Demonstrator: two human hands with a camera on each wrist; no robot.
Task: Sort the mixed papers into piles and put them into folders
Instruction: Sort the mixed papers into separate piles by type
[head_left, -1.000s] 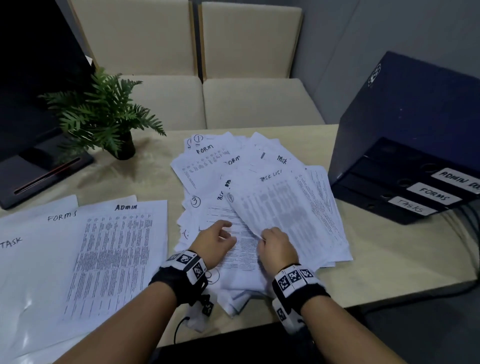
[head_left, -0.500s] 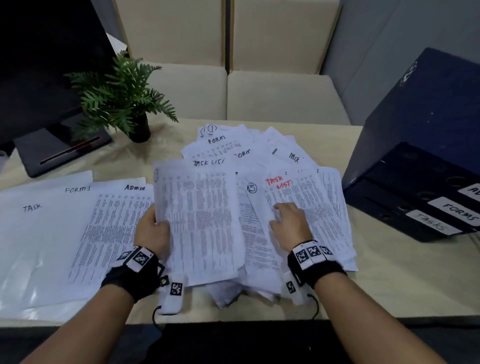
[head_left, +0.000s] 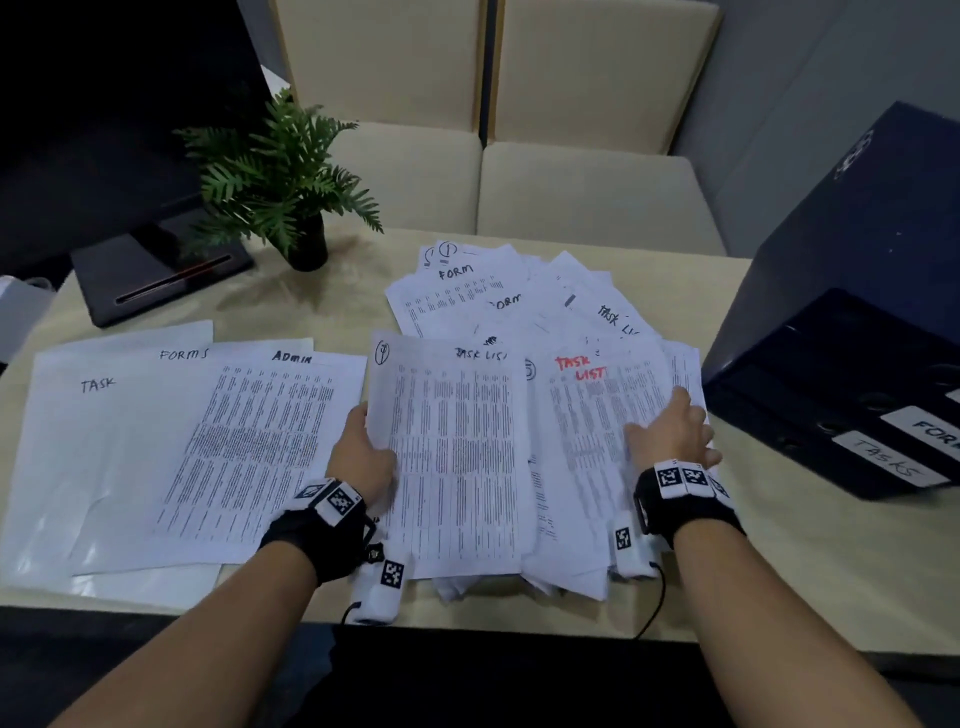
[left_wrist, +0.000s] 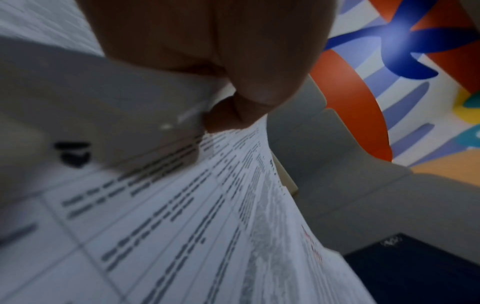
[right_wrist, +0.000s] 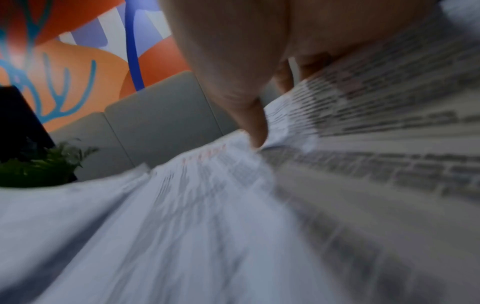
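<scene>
A white printed sheet headed TASK LIST in black (head_left: 457, 457) is being pinched at its left edge by the left hand (head_left: 363, 457). In the left wrist view the thumb (left_wrist: 259, 88) is being pressed onto the top of the paper, with a fingertip just beneath it. This sheet is being held over the 7 o'clock part of the loose heap of white mixed papers (head_left: 467, 296), which is lying at the middle of the pale wooden table (head_left: 779, 545).

The right hand (head_left: 670, 436) is being rested, fingers stretched and gripping nothing, on a white sheet headed TASK LIST in red (head_left: 587, 415), at 3 o'clock of the held sheet.

At 9 o'clock of the heap, three overlapping white piles marked TASK, FORMS and ADMIN (head_left: 260, 441) are lying flat. At 3 o'clock, dark blue labelled folders (head_left: 841, 415) are being stored on their sides, stacked. A green potted fern (head_left: 280, 176) is standing at 11 o'clock.
</scene>
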